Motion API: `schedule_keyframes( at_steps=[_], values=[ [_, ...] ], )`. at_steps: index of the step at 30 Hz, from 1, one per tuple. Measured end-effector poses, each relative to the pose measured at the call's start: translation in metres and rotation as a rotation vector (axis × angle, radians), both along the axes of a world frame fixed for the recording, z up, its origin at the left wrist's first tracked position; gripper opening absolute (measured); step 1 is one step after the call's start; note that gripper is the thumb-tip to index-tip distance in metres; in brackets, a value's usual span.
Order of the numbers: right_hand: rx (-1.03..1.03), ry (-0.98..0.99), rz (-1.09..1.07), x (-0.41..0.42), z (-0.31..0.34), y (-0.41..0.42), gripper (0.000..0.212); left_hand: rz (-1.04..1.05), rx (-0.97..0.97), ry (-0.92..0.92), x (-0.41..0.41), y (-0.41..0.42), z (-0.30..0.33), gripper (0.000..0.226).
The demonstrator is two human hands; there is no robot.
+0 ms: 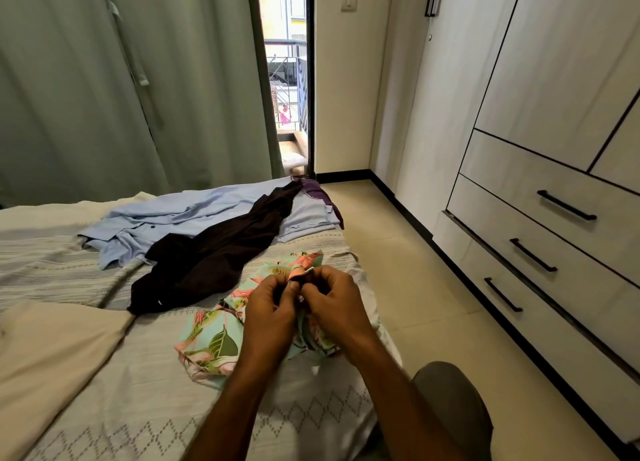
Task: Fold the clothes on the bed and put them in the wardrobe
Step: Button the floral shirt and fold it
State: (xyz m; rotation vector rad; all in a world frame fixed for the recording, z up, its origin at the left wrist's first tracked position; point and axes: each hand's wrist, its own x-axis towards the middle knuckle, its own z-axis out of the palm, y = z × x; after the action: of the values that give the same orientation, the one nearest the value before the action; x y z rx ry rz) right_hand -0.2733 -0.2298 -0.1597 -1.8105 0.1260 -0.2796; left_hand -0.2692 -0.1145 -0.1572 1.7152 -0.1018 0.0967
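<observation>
Near the bed's [104, 374] right edge, the left hand [268, 308] and right hand [334, 306] are meeting, each grip curling its fingers and pinching the floral garment [211, 343]. Farther back, a dark garment [214, 256] is lying over a light blue shirt [173, 218]. The wardrobe [540, 121] is standing shut at right.

mint floral shirt [211, 336], dark brown garment [214, 253]

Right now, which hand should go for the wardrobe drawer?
Right, probably. The wardrobe drawers stand on the person's right, across the floor strip. Both the right hand and left hand pinch the floral garment, so one must let go first.
</observation>
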Motion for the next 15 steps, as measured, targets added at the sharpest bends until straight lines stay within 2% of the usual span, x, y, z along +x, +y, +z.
schedule_keyframes(
  at_steps=[4, 8, 15],
  values=[
    [0.001, -0.010, 0.035, 0.002, 0.002, 0.002, 0.018, 0.074, -0.055, 0.033, 0.002, 0.000, 0.000, 0.015],
    [-0.015, -0.093, 0.016, 0.004, 0.000, 0.002, 0.020, 0.021, -0.110, 0.040, 0.004, 0.001, 0.007, 0.016],
    [0.188, -0.095, 0.091, 0.002, 0.003, -0.006, 0.014, -0.089, -0.081, -0.018, 0.012, 0.016, 0.005, 0.020]
  ],
)
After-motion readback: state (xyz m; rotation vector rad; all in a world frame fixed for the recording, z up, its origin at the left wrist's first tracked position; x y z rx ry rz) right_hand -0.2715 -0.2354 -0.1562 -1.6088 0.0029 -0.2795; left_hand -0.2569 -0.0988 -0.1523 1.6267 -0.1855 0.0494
